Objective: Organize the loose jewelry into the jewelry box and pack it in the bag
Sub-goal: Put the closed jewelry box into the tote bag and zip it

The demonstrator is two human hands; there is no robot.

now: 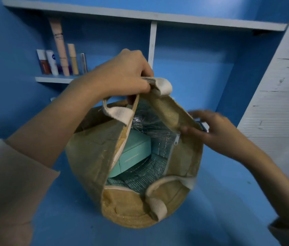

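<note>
1. Jewelry box [133, 155]: teal, lid down, lying tilted inside the bag [90, 153], against its left wall on the silver lining [149, 171]. Packing looks nearly complete.
2. Bag: woven, standing on the blue worktop [69, 219], mouth open toward the viewer.
3. Left hand [122, 73]: clamped on the far rim and its pale handle [163, 86], holding them raised, probably to keep the mouth taut.
4. Right hand [214, 132]: blurred at the right rim beside the zipper slider [176, 139]. Whether it pinches the fabric cannot be told. Zipping shut seems the next step.
5. Shelf [51, 79]: cosmetic tubes [60, 47] stand behind, apart from the work.
</note>
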